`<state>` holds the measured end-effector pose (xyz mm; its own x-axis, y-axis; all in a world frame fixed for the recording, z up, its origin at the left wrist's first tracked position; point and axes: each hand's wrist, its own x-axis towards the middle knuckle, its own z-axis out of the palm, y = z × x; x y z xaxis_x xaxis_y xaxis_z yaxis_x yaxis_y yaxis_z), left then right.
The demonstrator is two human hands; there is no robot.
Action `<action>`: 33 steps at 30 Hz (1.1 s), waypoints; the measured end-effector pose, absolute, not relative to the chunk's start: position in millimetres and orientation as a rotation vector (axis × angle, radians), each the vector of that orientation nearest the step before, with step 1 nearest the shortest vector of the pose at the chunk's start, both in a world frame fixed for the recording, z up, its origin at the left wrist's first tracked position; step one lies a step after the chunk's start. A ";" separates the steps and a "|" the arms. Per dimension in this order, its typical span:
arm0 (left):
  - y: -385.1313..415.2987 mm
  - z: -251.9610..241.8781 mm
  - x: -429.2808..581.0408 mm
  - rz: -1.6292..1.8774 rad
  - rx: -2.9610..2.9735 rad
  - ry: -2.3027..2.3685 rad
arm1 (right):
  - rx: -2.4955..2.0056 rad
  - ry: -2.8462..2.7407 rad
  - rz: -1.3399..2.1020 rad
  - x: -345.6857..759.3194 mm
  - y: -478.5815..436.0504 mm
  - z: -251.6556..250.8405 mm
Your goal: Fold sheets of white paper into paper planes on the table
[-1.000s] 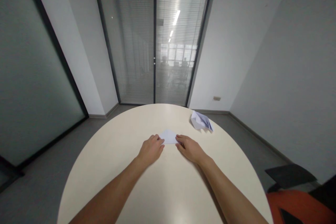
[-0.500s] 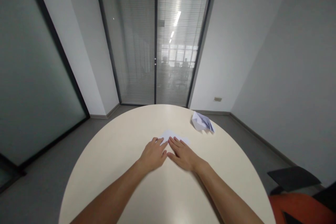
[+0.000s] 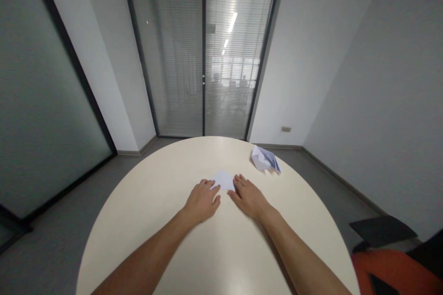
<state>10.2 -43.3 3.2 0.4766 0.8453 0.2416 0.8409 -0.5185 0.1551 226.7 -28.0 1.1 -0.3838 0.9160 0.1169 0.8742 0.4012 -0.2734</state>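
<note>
A small folded white paper (image 3: 223,179) lies flat near the middle of the table, with a pointed top edge. On its left part rest the fingertips of my left hand (image 3: 202,200), fingers spread. My right hand (image 3: 249,197) lies over the paper's right part, fingers outstretched and thumb apart. Both hands are palm down, with a gap between them where the paper shows. The paper's two side ends are hidden under the fingers.
A crumpled-looking folded white paper (image 3: 266,159) sits at the right back of the round cream table (image 3: 214,258). An orange and black chair (image 3: 384,272) stands at the lower right. Beyond the table is a glass door with blinds (image 3: 204,55).
My right hand has slid to the right along the paper, away from my left hand, uncovering the paper's middle. My left hand has hardly moved.
</note>
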 end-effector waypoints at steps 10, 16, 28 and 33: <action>-44.3 2.0 9.2 0.535 2.798 1.243 | -1.347 -2.578 0.424 225.7 -27.2 -2.0; -44.6 0.7 8.5 0.531 2.801 1.241 | -1.527 -2.499 0.376 228.9 -22.0 -2.1; -40.2 5.4 7.6 0.514 2.755 1.347 | -1.450 -2.564 0.405 232.9 -25.6 2.9; -41.3 7.1 7.1 0.517 2.760 1.343 | -1.393 -2.587 0.349 233.7 -27.8 6.2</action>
